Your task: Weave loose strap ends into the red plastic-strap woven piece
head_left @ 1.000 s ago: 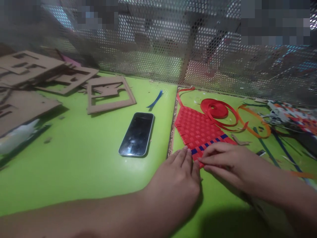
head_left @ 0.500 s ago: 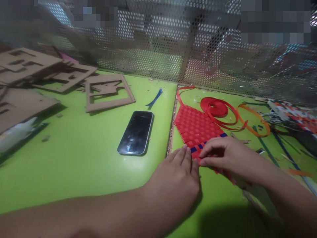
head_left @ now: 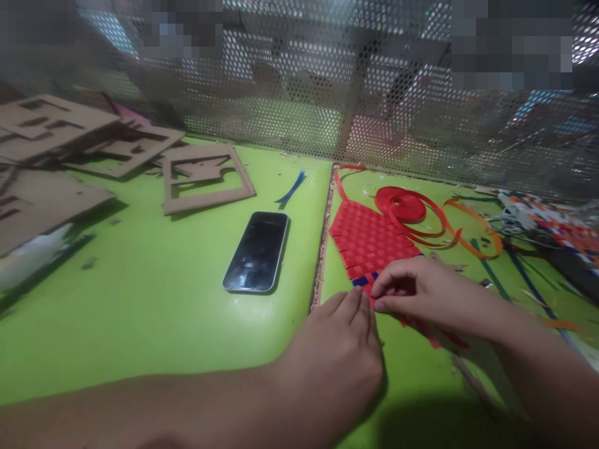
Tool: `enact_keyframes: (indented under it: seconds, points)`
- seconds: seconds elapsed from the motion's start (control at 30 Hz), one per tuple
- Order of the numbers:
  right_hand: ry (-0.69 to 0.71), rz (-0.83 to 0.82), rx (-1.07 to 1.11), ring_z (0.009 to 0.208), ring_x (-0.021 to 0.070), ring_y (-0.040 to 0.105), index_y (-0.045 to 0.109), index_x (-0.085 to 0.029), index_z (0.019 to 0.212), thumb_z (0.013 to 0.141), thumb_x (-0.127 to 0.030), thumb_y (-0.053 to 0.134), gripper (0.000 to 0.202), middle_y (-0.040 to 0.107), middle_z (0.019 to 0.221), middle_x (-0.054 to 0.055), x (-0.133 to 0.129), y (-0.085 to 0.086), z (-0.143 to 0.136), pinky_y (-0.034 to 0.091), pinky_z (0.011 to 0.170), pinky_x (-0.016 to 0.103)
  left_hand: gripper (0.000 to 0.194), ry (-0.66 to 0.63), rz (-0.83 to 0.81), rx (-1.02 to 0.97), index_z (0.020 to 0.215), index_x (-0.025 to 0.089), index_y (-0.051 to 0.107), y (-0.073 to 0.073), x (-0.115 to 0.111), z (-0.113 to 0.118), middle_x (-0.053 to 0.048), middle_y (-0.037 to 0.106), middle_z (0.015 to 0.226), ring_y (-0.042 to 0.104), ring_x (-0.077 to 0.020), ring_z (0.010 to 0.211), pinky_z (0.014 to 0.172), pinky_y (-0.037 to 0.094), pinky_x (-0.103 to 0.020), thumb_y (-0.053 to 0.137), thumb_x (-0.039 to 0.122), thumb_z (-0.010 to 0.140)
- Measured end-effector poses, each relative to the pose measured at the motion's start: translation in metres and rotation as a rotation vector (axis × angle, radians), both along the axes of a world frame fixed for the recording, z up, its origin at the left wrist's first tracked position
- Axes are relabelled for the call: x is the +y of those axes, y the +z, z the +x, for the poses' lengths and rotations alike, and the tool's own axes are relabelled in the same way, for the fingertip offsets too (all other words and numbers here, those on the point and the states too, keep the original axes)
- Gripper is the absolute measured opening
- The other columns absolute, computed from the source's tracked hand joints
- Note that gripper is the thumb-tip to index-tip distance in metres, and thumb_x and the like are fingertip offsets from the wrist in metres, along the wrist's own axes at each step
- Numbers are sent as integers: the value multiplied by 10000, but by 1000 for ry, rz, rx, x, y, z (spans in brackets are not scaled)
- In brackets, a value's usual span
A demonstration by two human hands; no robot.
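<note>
A woven red mat (head_left: 369, 237) of flat plastic strips, crossed by a blue strip (head_left: 360, 282) near its lower edge, lies on the green table. My left hand (head_left: 344, 349) has its fingers pressed together, their tips at the mat's lower left corner. Just right of it, my right hand (head_left: 423, 287) pinches a red strip at the same edge between thumb and forefinger. The hands nearly meet there, and the exact grip of the left fingertips is hard to make out. Loose red strip ends stick out below the right hand, which covers the mat's lower right part.
Beyond the mat lies a coil of red strip (head_left: 402, 204), with an orange strip (head_left: 491, 249) beside it. A phone (head_left: 257, 252) and a short blue strip (head_left: 294, 187) are left of the table seam. Cut cardboard frames (head_left: 206, 202) pile up far left. A perforated metal screen (head_left: 299, 100) stands behind.
Both hands stay at the mat's lower edge. My left fingertips have slid slightly down and right, and the right hand has shifted a little left, covering more of the blue strip.
</note>
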State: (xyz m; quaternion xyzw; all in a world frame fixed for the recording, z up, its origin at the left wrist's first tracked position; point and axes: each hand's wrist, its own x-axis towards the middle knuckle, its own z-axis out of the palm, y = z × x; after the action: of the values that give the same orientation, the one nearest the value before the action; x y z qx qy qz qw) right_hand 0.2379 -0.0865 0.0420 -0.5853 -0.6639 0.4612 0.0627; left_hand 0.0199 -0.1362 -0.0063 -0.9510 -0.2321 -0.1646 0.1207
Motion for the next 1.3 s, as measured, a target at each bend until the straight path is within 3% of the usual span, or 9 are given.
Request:
enact_keyframes:
  seconds: [0.13,0.3,0.4,0.67,0.87,1.0,1.13,1.3]
  points:
    - [7,-25,2,486,156,608,747,-238,884,891,-365,725,129,658,583,-23,-2,4,-4,416,432,251,353,-4,-15,3,1210,34,807,1,3,1,-208,797,1269,752,-357,1187,1068,590,-461,580,198,995]
    - [-14,49,-46,550,162,618,745,-238,846,862,-302,733,67,663,605,-15,-1,3,-11,435,473,246,312,-31,-77,18,1133,38,815,3,7,3,-212,814,1188,770,-329,1071,1004,615,-450,592,167,958]
    - [-42,-17,-44,485,141,571,728,-235,849,873,-293,726,63,635,586,-34,-1,4,-12,406,446,243,250,-52,-139,35,1055,53,811,7,12,3,-207,812,1146,765,-312,1018,941,631,-436,611,153,944]
    - [-20,-50,107,592,150,607,730,-202,983,920,-428,764,237,663,662,-22,-3,-3,2,456,548,253,216,-84,-346,-46,1022,120,808,7,36,-7,-101,819,1036,756,-239,1018,1006,616,-386,592,133,1007]
    - [-51,-7,67,633,158,602,680,-222,883,863,-322,795,154,646,664,-26,-1,-6,-2,458,578,261,345,-105,-178,-132,1196,40,802,-4,30,-7,-168,820,1220,779,-286,1146,1130,574,-417,572,259,1061]
    - [-59,-22,31,605,155,577,672,-223,838,844,-245,758,89,611,617,-39,3,-4,-7,425,552,258,377,-96,-136,-128,1161,55,827,-5,30,-4,-149,838,1168,804,-287,1099,1098,601,-411,599,343,1074]
    - [-13,0,64,638,140,562,712,-205,903,855,-216,740,57,613,674,-40,5,-7,-6,415,566,246,356,-81,-126,-133,1167,71,830,-5,28,-2,-133,845,1147,813,-276,1076,1083,615,-410,575,304,1080]
    - [-49,10,46,576,140,552,704,-210,916,901,-279,730,75,605,623,-44,2,-8,-4,407,532,253,379,-31,-19,-125,1201,6,807,-8,17,1,-219,811,1210,800,-339,1128,1056,629,-470,547,253,1080]
